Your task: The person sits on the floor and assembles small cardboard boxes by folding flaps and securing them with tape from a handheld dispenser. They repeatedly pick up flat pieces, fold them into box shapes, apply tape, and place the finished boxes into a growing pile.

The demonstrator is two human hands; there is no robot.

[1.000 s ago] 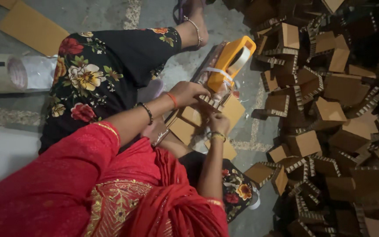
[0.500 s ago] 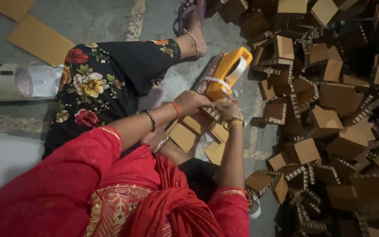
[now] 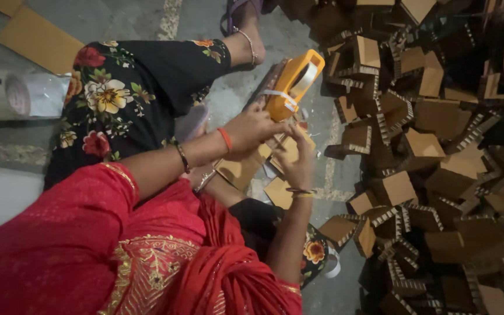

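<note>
Two hands on job | left hand clenched on orange tape dispenser, long axis running far-right | right hand just near of it, grasping brown cardboard piece | cardboard pile right, on floor

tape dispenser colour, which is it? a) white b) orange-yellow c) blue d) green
b: the tape dispenser is orange-yellow, with a strip of clear tape showing on it. The left hand rests right below it and the right hand holds a brown cardboard piece, with the pile of cardboard corner pieces to the right in the picture.
</note>
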